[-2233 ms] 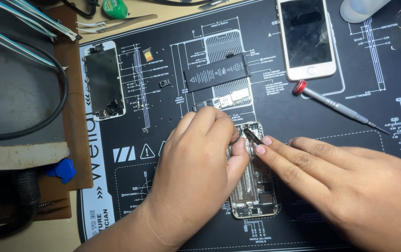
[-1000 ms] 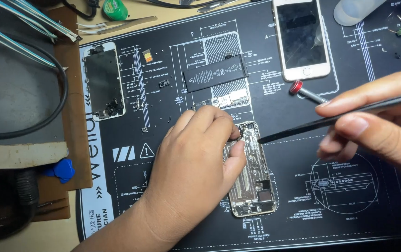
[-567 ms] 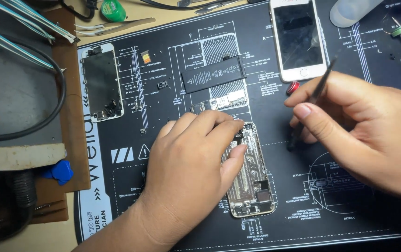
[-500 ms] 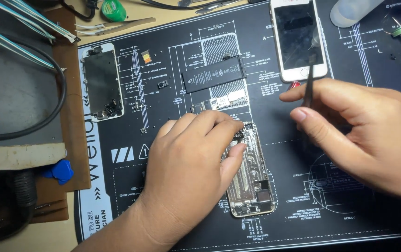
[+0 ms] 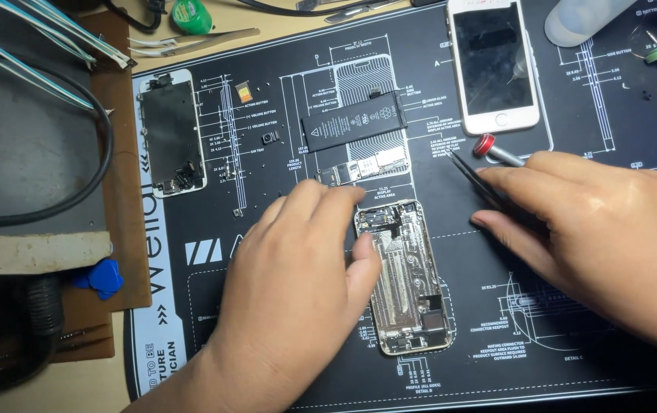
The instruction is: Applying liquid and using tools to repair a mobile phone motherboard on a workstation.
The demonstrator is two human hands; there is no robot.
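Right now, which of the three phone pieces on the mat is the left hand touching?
The gutted metal phone shell in the middle, under the left hand; the others lie apart.

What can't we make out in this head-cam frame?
- Left edge of the open phone shell: covered by the left hand.
- Rear of the black tweezers: hidden inside the right hand.
- Screwdriver shaft: behind the same hand.
- Loose screws on the black mat: too small.
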